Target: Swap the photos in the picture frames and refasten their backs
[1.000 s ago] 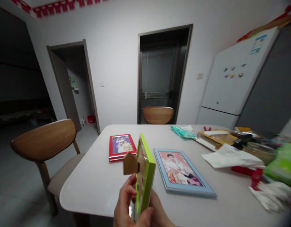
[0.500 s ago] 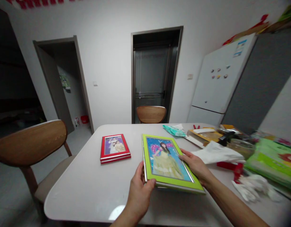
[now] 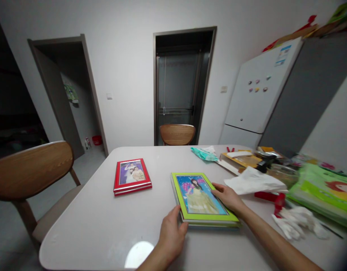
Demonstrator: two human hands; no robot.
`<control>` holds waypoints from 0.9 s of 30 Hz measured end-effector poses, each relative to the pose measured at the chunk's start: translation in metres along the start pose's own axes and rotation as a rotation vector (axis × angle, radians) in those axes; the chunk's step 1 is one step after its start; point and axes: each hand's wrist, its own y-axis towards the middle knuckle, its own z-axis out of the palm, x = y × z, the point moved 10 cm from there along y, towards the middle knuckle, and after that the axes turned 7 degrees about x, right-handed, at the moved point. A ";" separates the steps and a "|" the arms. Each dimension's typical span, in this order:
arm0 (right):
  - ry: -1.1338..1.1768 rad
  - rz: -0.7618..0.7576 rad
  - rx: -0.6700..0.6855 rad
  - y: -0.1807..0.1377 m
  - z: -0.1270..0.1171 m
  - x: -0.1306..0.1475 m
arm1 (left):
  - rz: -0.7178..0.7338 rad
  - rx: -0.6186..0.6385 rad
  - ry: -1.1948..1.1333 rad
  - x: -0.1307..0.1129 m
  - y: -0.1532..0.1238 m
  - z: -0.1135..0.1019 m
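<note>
A lime-green photo frame (image 3: 206, 218) lies nearly flat, low over the table in front of me. Its picture shows a figure in a pale yellow dress on blue. Under its near edge another layer shows, and I cannot tell whether that is a second frame. My left hand (image 3: 173, 233) grips the near left corner, thumb at the front edge. Along the right edge rests my right hand (image 3: 228, 197), thumb on top and fingers hidden below. To the left, two red photo frames (image 3: 133, 186) seem to lie stacked on the white table (image 3: 105, 222).
Clutter fills the table's right side: a white tissue (image 3: 255, 180), a teal packet (image 3: 204, 154), a clear container (image 3: 283, 174), white gloves (image 3: 302, 222) and a green package (image 3: 326, 194). Wooden chairs stand at the left (image 3: 35, 165) and far side (image 3: 177, 134).
Both hands have lowered the green photo frame toward the table, and it lies flatter. The view has shifted slightly; the red frames stay in place.
</note>
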 end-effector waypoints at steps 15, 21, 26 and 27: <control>-0.019 -0.391 0.285 -0.038 0.165 0.176 | -0.279 -0.272 0.471 0.101 -0.002 -0.177; 0.118 -0.234 0.219 0.000 0.208 0.179 | -0.255 -0.194 0.539 0.109 0.001 -0.187; 0.379 -0.102 0.187 -0.003 0.208 0.157 | -0.216 -0.251 0.506 0.088 -0.019 -0.181; 0.445 -0.089 0.208 -0.009 0.209 0.154 | -0.209 -0.266 0.487 0.084 -0.024 -0.179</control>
